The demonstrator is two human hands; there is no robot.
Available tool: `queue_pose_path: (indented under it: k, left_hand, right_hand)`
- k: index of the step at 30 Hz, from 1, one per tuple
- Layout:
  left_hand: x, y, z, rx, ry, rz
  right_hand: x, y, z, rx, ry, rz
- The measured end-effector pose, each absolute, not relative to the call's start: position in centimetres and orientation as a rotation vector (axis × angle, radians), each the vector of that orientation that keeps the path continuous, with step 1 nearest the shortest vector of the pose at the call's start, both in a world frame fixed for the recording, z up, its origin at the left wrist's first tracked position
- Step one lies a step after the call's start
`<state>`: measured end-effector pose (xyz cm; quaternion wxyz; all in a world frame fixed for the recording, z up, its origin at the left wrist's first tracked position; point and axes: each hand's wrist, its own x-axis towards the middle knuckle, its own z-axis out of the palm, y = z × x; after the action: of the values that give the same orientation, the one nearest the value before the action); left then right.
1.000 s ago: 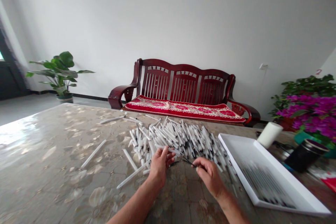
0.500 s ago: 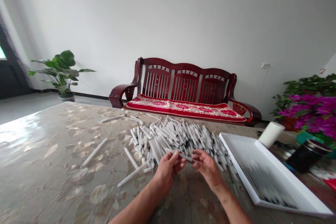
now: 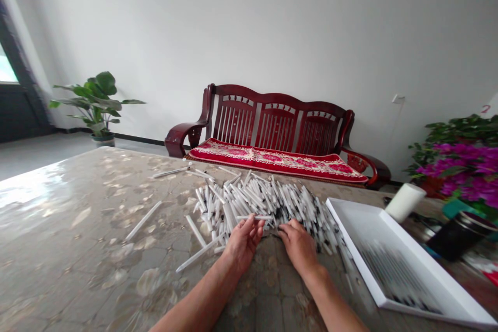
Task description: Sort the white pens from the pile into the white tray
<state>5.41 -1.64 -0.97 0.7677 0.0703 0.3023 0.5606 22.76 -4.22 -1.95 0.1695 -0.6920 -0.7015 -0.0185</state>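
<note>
A big pile of white pens (image 3: 272, 199) lies in the middle of the patterned table (image 3: 78, 228). My left hand (image 3: 241, 244) rests at the pile's near edge, its fingers curled round a white pen (image 3: 254, 217) that lies crosswise at the fingertips. Close beside it, my right hand (image 3: 298, 245) sits knuckles up with its fingers bent down into the pile's edge; what they grip is hidden. The two hands are almost touching.
A white tray (image 3: 360, 220) with rows of dark thin pieces stands right of the pile. Behind it are a white cup (image 3: 405, 202), a black cup (image 3: 453, 236) and purple flowers (image 3: 462, 166). Loose pens (image 3: 143, 220) lie to the left. A red wooden bench (image 3: 272, 135) stands beyond the table.
Both hands moved forward from the bare table to the pile's edge. The dark thin piece seen in my right hand a second ago is no longer visible.
</note>
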Motion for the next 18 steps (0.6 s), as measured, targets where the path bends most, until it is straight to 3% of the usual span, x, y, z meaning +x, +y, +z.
queue_pose_path:
  k: [6, 13, 18]
  left_hand:
    - [5.4, -2.0, -0.9, 0.206, 0.683, 1.177]
    - [5.7, -2.0, -0.9, 0.244, 0.722, 1.159]
    - [5.7, -2.0, -1.0, 0.272, 0.716, 1.144]
  right_hand:
    - [23.2, -4.0, -2.7, -1.795, -1.794, 0.028]
    - [23.3, -4.1, -3.4, -1.345, -1.134, 0.681]
    - [22.4, -4.7, -2.7, -1.247, -1.006, 0.792]
